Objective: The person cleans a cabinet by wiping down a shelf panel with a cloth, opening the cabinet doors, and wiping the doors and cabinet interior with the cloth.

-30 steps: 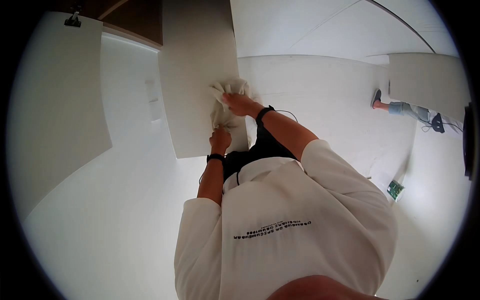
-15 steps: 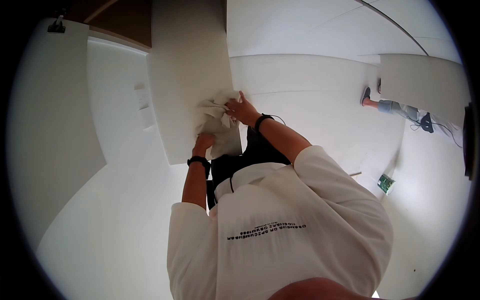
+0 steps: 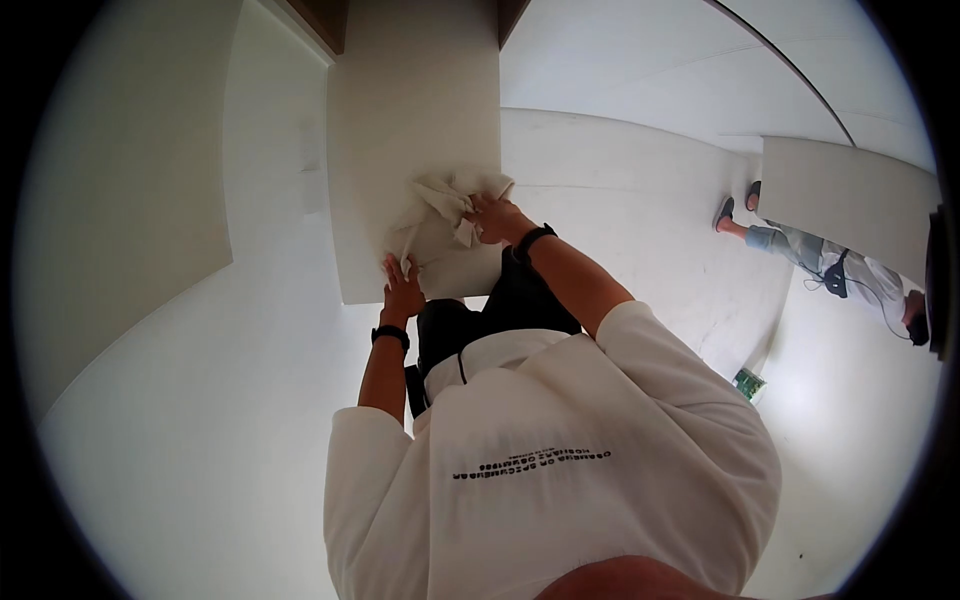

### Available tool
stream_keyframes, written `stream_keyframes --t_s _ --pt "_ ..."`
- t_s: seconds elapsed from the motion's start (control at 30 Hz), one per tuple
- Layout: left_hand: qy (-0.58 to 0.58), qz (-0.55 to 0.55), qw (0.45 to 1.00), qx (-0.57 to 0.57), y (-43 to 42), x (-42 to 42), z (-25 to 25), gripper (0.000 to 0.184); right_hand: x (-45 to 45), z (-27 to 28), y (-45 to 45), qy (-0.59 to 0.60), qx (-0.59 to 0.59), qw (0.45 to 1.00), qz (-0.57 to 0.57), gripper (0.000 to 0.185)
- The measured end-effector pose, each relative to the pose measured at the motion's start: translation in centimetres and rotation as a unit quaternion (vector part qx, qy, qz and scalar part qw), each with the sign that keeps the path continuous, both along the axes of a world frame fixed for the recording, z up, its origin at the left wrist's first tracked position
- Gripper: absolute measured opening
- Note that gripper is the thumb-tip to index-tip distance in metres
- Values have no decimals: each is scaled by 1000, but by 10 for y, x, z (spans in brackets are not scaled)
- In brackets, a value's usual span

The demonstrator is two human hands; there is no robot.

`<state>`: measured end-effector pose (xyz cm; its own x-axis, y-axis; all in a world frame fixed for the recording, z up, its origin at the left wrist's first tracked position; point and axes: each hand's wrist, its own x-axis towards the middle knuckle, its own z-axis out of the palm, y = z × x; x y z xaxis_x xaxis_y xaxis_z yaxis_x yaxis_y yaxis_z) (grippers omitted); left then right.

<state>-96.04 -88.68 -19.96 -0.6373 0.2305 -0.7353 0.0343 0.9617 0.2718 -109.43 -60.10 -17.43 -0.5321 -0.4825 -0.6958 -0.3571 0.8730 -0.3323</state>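
Observation:
A crumpled off-white cloth [image 3: 440,215] lies on the near end of a pale beige tabletop [image 3: 410,110]. My right hand [image 3: 496,220] is at the cloth's right side, its fingers closed on a bunched fold. My left hand [image 3: 403,290] rests at the cloth's near left edge, near the tabletop's corner. Its fingers are stretched out and apart, with the tips touching the cloth's edge. Each wrist wears a black band.
White wall [image 3: 280,180] runs along the tabletop's left side. Brown wooden panels [image 3: 318,20] stand at its far end. To the right, another person [image 3: 790,243] is beside a pale panel [image 3: 850,190]. A green object [image 3: 748,384] lies at the lower right.
My left hand has gone from curled on the cloth to stretched fingers at its edge. The cloth is spread wider to the left. The camera view has shifted a little.

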Motion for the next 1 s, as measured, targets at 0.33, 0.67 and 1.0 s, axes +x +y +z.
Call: stream_keyframes --t_s 0.33,0.67,1.0 --pt "100 -16 995 24 -5 33 2 87 53 -9 -25 74 -60 993 -74 53" --pt "4 4 1000 5 -7 -100 -9 82 50 4 -30 89 -91 984 -124 57" --pt "-104 -33 993 -47 8 -124 -16 80 -29 32 11 -159 -172 945 -228 24"
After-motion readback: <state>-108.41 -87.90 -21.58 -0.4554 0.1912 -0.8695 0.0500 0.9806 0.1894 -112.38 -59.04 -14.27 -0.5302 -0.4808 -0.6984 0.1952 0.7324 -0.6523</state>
